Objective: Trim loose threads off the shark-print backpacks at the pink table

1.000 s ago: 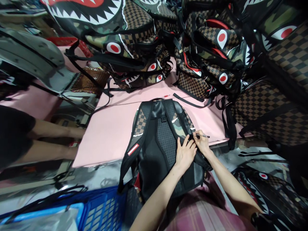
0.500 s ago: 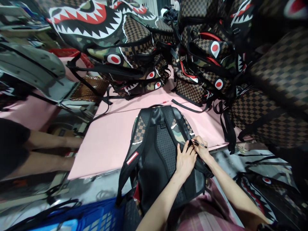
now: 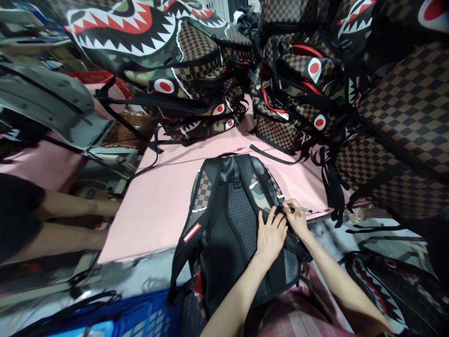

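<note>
A black backpack (image 3: 224, 224) lies with its padded back and shoulder straps up, its top end on the pink table (image 3: 154, 201) and its lower end towards my body. My left hand (image 3: 271, 236) rests on the right shoulder strap (image 3: 257, 189), fingers spread on it. Just right of it, at the backpack's right edge, my right hand (image 3: 296, 219) pinches a thin dark pen-like tool (image 3: 304, 209), which points out to the right. What its tip touches is hidden by the fingers.
Checkered and camouflage backpacks (image 3: 196, 47) are piled along the table's back and right. A red pen (image 3: 240, 149) lies behind the backpack. A blue basket (image 3: 140, 313) stands at lower left. Another person's legs (image 3: 70, 220) show at left; a shark-mouth bag (image 3: 382, 290) is at lower right.
My right hand has shifted slightly right with the tool, which now reaches further right and lies flatter. My left hand and the backpack have stayed almost in place.
</note>
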Tool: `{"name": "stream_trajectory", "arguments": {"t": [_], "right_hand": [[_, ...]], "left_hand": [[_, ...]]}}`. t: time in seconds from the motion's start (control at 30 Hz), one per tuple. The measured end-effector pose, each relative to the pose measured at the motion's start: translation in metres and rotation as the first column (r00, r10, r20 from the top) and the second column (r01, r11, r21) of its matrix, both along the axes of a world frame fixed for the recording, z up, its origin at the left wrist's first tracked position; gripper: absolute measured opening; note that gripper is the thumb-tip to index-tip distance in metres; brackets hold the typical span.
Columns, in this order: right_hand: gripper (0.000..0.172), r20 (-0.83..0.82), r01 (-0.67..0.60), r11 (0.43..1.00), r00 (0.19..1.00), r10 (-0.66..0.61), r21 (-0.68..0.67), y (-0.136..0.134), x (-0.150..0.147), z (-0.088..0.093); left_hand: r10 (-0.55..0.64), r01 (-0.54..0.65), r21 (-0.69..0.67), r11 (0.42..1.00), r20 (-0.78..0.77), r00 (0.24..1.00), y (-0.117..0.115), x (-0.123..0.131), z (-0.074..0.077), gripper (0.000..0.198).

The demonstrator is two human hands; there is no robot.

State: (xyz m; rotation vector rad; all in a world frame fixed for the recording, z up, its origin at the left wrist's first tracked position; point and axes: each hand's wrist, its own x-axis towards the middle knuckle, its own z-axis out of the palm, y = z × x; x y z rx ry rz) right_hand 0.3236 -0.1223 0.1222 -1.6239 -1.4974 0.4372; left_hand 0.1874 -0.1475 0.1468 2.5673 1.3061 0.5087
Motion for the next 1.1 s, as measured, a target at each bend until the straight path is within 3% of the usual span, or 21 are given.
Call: {"name": "stream_trajectory", "arguments": {"t": [0.57,1.1], "right_hand": [[0.019,0.061,-0.030,0.999,0.998,0.028,0.029,0.000,-0.001,-0.002],[0.017,0.116,-0.042,0.995,0.993,0.032,0.087,0.002,0.001,-0.008]], "left_hand": [[0.004,-0.003,-0.037,0.999,0.027,1.000,0.000,0.000,-0.001,0.030],[0.019,-0.019,0.041,0.999,-0.004,1.000,0.000,0.002,-0.011,0.029]]}}
